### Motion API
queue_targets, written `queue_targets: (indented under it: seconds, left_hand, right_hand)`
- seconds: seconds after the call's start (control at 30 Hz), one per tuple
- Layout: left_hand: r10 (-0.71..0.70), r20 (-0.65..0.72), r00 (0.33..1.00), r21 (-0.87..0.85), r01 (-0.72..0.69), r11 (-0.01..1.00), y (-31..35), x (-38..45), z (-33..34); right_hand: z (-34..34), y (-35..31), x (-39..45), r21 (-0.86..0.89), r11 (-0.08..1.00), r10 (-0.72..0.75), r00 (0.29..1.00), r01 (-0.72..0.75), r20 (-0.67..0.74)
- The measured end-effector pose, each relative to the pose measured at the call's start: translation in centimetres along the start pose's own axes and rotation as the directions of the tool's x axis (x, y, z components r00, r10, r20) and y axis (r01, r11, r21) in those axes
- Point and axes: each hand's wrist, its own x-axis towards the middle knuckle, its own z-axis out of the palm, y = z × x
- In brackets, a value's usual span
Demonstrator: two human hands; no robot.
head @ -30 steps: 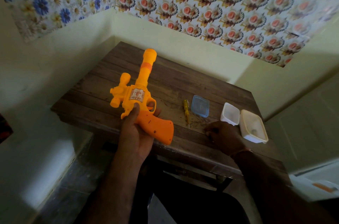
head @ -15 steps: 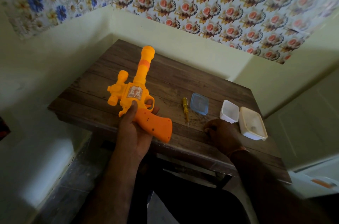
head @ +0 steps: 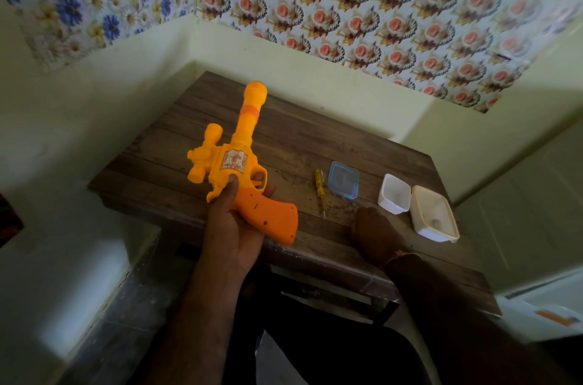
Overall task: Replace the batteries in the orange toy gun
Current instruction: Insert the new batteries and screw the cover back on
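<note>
A: Your left hand (head: 235,227) grips the orange toy gun (head: 239,163) by the handle, thumb up along its side and a fingertip showing through the trigger guard. Your right hand (head: 372,231) rests knuckles-up on the wooden table (head: 315,132); it's in shadow, so I cannot tell whether the fingers are curled or holding anything.

B: Where does the gun sit from your view?

A: You hold it above the table's near left part, barrel pointing toward 12 o'clock, butt toward 5 o'clock. The sticker side faces you.

B: And around your right hand?

A: At 11 o'clock from it lies the yellow screwdriver (head: 320,187), tip toward you, apart from the hand. Just beside that, at its 2 o'clock, is a blue lid (head: 343,184), flat on the wood. At 1 o'clock from your hand stands a small white tub (head: 394,193), touching a larger cream container (head: 433,217) at 3 o'clock.
</note>
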Motion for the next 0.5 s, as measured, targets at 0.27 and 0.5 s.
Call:
queue_targets:
  seconds: [0.27, 0.5]
  left_hand:
    - [-0.002, 0.004, 1.000, 0.002, 0.002, 1.000, -0.1, 0.1, 0.0]
    - [0.008, 0.015, 1.000, 0.000, -0.008, 1.000, -0.1, 0.3, -0.1]
  right_hand:
    - [-1.1, -0.2, 0.3, 0.085, 0.996, 0.032, 0.999, -0.031, -0.014]
    - [-1.8, -0.6, 0.7, 0.110, 0.994, 0.013, 0.999, -0.017, 0.035]
